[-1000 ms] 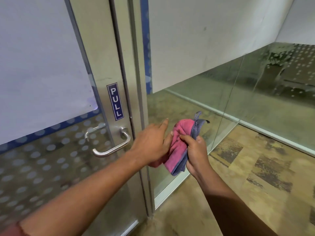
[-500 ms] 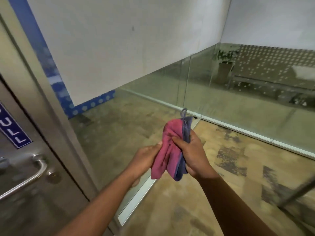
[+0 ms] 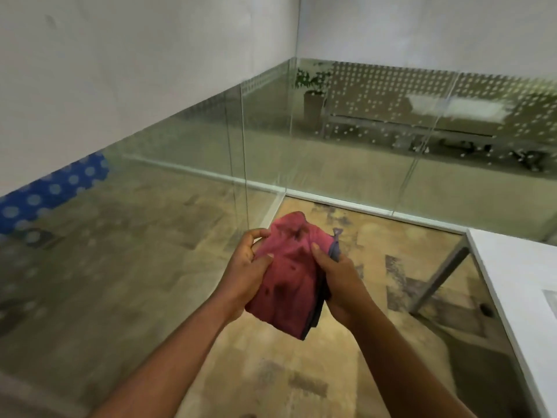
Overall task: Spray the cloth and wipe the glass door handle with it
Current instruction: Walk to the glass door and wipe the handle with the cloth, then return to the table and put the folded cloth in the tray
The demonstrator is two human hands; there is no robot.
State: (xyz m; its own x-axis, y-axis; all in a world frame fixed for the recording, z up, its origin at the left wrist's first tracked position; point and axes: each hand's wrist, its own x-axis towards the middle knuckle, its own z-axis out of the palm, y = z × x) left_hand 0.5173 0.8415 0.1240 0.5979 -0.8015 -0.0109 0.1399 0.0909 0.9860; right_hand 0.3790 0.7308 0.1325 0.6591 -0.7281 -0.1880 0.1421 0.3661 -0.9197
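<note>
Cloth (image 3: pixel 286 276), pink with a blue-grey backing layer, sits bunched between both hands at frame centre, low, about 6 o'clock from the glass corner. Left hand (image 3: pixel 247 270) grasps its 9 o'clock edge, thumb on top, fingers curled under the fold. Right hand (image 3: pixel 337 282) grips the 3 o'clock edge, thumb pressed into the pink face, blue layer and its small loop showing beside the knuckles. Dark blotches on the pink face; could be damp spots from spraying or stains, cannot tell which. Outward from the hands: glass wall (image 3: pixel 331 164) from 9 to 2 o'clock, frosted dot pattern along its top band, plant (image 3: pixel 313 86) behind it at 12. White table (image 3: pixel 518 285) at 3 o'clock, well apart from the hands. Brown patterned floor (image 3: pixel 271 372) below. No spray bottle in view. Door handle not in view either. Judgement on progress: cloth is in hand and being refolded or gathered; whether the spray step is complete is unconfirmed. Wiping of the handle cannot be assessed from this view, so it is treated as outstanding unless shown otherwise.
</note>
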